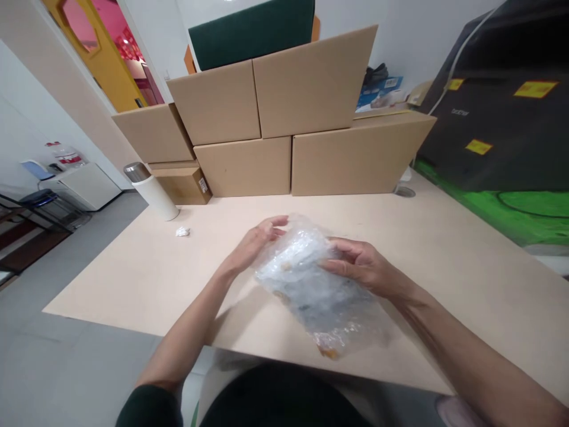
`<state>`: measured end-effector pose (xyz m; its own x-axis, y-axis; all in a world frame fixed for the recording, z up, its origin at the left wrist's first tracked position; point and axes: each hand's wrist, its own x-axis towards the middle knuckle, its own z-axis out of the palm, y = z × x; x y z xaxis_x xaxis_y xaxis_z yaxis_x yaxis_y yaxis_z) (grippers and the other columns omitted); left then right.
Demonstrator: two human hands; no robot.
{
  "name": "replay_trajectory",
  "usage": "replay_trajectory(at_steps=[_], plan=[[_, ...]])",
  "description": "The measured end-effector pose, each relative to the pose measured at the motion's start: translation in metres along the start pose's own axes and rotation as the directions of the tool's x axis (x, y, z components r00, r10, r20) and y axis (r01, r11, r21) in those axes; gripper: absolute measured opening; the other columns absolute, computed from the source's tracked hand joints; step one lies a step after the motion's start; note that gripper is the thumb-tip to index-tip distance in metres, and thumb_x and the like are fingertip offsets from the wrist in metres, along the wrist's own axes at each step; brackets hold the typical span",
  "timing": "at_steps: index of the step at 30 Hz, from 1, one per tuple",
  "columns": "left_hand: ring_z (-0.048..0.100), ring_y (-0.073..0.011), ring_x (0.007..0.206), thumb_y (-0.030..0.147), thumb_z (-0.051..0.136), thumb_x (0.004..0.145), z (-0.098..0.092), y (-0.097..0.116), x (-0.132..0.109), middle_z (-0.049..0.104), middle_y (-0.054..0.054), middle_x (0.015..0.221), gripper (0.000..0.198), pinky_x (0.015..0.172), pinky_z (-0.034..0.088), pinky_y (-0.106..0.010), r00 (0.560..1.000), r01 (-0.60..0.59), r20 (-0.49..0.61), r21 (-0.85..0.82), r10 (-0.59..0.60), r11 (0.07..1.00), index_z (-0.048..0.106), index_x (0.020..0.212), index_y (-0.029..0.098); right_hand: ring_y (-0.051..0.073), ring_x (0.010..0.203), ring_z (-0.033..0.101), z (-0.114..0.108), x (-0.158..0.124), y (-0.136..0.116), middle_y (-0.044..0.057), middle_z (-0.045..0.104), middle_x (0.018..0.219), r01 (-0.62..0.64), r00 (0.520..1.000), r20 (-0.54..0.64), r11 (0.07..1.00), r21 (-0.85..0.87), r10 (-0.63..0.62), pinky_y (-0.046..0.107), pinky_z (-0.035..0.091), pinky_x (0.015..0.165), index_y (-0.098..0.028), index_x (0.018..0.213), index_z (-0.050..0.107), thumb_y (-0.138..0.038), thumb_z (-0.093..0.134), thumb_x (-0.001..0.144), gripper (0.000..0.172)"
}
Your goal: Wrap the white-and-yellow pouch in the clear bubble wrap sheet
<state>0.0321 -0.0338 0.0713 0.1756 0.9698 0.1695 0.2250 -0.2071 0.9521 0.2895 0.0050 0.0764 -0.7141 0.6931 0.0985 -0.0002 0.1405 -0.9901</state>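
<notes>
A clear plastic-wrapped package (320,296), apparently bubble wrap, is held slanted above the front half of the table; what lies inside is too blurred to tell. My right hand (362,265) grips its right edge, with the thumb on top and the fingers behind. At the upper left corner is my left hand (262,237), its fingers bent near the loose plastic edge. Part of those fingers is hidden by the wrap, so whether they pinch it is unclear. A brownish-orange patch (328,352) shows at the package's lower end.
Stacked cardboard boxes (242,169) line the table's back, with a dark green box (253,32) on top. A white bottle (155,198) with a metal cap stands at the back left, near a crumpled white scrap (182,232). The pale table (133,279) ends close to my body.
</notes>
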Motion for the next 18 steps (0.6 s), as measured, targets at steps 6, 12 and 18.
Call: replay_trajectory(at_steps=[6, 12, 18], plan=[[0.021, -0.0337, 0.152, 0.044, 0.073, 0.084, -0.024, 0.062, -0.031, 0.034, -0.002, 0.162, 0.052, 0.121, 0.018, -0.052, 0.949, -0.23, -0.087, 0.467, 0.303, 0.854, 0.061, 0.133, 0.035, 0.03, 0.135, 0.05, 0.009, -0.005, -0.022, 0.006, 0.061, 0.139, 0.296, 0.954, 0.157, 0.877, -0.379, -0.254, 0.05, 0.042, 0.111, -0.03, 0.118, 0.072, -0.037, 0.058, 0.094, 0.028], [0.009, -0.0352, 0.155, 0.034, 0.066, 0.091, -0.031, 0.105, -0.046, 0.046, 0.004, 0.155, 0.041, 0.119, -0.006, -0.063, 0.931, -0.361, 0.266, 0.773, 0.251, 0.521, 0.063, 0.132, 0.039, 0.024, 0.136, 0.053, 0.018, -0.011, -0.035, 0.01, 0.057, 0.146, 0.492, 0.865, 0.378, 0.71, -0.504, -0.331, 0.044, 0.047, 0.108, -0.024, 0.117, 0.067, -0.028, 0.048, 0.101, 0.026], [0.019, -0.0336, 0.153, 0.043, 0.068, 0.09, -0.049, 0.116, -0.042, 0.052, 0.0, 0.15, 0.038, 0.121, -0.005, -0.061, 0.863, -0.457, 0.503, 0.729, 0.054, 0.509, 0.065, 0.127, 0.037, 0.022, 0.136, 0.052, 0.022, -0.015, -0.045, 0.015, 0.058, 0.144, 0.631, 0.755, 0.558, 0.612, -0.476, -0.345, 0.039, 0.047, 0.108, -0.02, 0.126, 0.061, -0.022, 0.047, 0.101, 0.029]])
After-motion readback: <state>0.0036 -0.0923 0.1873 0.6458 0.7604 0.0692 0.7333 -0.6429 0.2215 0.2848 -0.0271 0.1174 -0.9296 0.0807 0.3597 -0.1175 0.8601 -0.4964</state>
